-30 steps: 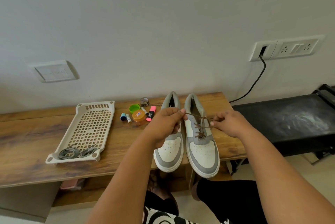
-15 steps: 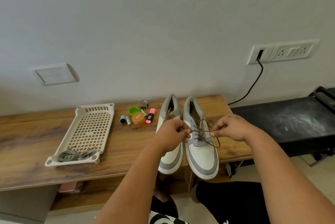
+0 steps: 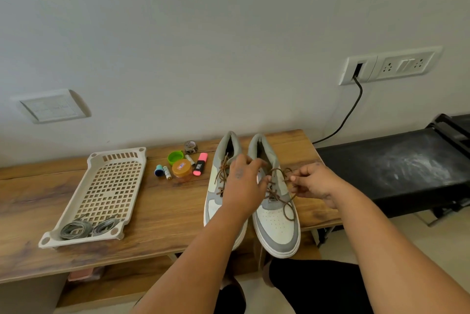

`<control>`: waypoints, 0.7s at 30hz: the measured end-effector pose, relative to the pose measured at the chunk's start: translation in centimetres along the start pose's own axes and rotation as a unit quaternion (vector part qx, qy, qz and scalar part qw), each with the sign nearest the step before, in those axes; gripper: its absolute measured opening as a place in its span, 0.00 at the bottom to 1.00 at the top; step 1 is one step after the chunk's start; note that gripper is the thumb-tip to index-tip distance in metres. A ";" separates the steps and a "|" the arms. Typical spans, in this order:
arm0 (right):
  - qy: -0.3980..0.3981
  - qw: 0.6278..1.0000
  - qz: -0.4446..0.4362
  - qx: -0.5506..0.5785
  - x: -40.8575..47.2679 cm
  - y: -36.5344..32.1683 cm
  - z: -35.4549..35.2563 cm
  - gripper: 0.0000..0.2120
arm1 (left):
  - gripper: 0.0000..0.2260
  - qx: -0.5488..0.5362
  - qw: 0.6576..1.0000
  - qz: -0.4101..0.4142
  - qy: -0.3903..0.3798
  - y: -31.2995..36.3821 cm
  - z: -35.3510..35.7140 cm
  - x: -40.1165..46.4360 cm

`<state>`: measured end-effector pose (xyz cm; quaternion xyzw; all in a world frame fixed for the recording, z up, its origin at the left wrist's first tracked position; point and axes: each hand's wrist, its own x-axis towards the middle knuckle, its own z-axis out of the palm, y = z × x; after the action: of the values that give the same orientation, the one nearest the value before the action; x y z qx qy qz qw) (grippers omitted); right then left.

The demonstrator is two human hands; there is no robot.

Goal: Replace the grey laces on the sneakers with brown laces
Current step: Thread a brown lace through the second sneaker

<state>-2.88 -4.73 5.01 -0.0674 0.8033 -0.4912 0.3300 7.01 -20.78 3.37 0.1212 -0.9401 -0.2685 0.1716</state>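
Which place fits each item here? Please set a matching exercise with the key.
Things:
1. grey laces
2. brown lace
3. highlighter
4. cable

Places:
A. plugged into the wall socket
B. beside the orange jar
C. at the near end of the tray
D. on the right sneaker, pinched by both hands

Pairs: 1-C, 2-D, 3-B, 4-A

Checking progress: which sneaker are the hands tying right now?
The right sneaker: both hands pinch its brown lace. The left sneaker, under the left forearm, goes unhandled.
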 end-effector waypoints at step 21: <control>0.069 0.992 -0.034 -0.102 1.0 -0.7 2.5 0.03 | 0.23 -0.587 0.770 -0.239 0.077 -1.8 -7.0 1.3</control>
<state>-2.33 -7.37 4.43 -0.0939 0.8675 -0.4207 0.2482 8.78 -25.94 8.33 0.2384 -0.5238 -0.7901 0.2112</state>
